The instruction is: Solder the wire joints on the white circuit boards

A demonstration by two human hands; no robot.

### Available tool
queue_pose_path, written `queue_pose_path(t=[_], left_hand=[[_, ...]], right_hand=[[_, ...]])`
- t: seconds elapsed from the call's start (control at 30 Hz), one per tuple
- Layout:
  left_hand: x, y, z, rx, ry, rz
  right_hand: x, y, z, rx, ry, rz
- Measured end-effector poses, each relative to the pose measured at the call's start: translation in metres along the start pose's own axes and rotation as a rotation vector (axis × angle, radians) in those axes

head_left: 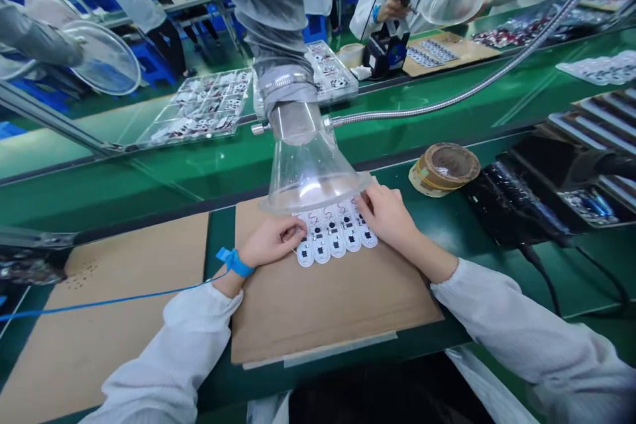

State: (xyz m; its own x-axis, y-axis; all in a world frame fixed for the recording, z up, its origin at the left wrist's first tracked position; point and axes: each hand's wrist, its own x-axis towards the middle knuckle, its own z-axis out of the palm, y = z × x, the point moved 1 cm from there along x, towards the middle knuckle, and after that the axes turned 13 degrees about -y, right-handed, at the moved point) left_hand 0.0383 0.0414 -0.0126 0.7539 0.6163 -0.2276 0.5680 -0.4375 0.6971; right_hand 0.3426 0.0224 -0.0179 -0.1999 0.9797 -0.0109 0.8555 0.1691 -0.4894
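Note:
A panel of white circuit boards with rounded ends (pixel 336 245) lies on a brown cardboard sheet (pixel 328 305). Each board carries dark chips, and short red wires show toward the far side. My left hand (pixel 272 240), wearing a blue wrist strap (pixel 234 261), is closed with curled fingers at the panel's left edge. At the opposite edge, my right hand (pixel 390 213) is closed, its thumb and fingers on the panel's far right corner. A clear fume-extraction hood (pixel 313 175) hangs just above and hides the panel's far part.
Right of the cardboard stand a tape roll (pixel 444 169) and black equipment (pixel 511 202) with cables. Another cardboard sheet (pixel 124 318) lies left. Beyond a green ledge (pixel 223 172) are parts trays (pixel 203 103) and a co-worker's hand (pixel 395 5). A metal flexible tube (pixel 447 94) crosses above.

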Motion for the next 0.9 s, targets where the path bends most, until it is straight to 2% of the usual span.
queue_pose_path(t=[0.13,0.2,0.27,0.33,0.4,0.5,0.57,0.67,0.73,0.83,0.9], left_hand=[[-0.001,0.004,-0.006,-0.026,0.018,-0.036],[-0.001,0.016,-0.007,0.01,0.006,-0.062],[-0.001,0.037,-0.003,0.097,-0.043,-0.08],[-0.003,0.064,0.006,0.206,-0.101,-0.097],[-0.007,0.092,0.02,0.304,-0.156,-0.109],[-0.017,0.125,0.039,0.366,-0.197,-0.122],[-0.027,0.137,0.046,0.299,-0.205,-0.105],[-0.044,0.141,0.051,0.078,-0.312,0.002],[-0.055,0.135,0.053,-0.043,-0.301,0.042],[-0.07,0.12,0.053,-0.095,-0.095,0.039],[-0.076,0.108,0.052,-0.057,0.029,0.063]], right_hand=[[-0.003,-0.002,-0.023,0.019,0.048,-0.066],[-0.016,-0.015,-0.035,0.064,-0.02,-0.161],[-0.039,-0.036,-0.038,0.119,-0.171,-0.26],[-0.069,-0.062,-0.03,0.153,-0.29,-0.301],[-0.097,-0.081,-0.017,0.153,-0.298,-0.259],[-0.129,-0.09,-0.007,0.249,-0.344,-0.279],[-0.145,-0.083,-0.013,0.358,-0.435,-0.329],[-0.163,-0.062,-0.032,0.419,-0.532,-0.298],[-0.174,-0.048,-0.043,0.441,-0.579,-0.245],[-0.186,-0.032,-0.051,0.479,-0.635,-0.19],[-0.192,-0.022,-0.053,0.494,-0.6,-0.177]])
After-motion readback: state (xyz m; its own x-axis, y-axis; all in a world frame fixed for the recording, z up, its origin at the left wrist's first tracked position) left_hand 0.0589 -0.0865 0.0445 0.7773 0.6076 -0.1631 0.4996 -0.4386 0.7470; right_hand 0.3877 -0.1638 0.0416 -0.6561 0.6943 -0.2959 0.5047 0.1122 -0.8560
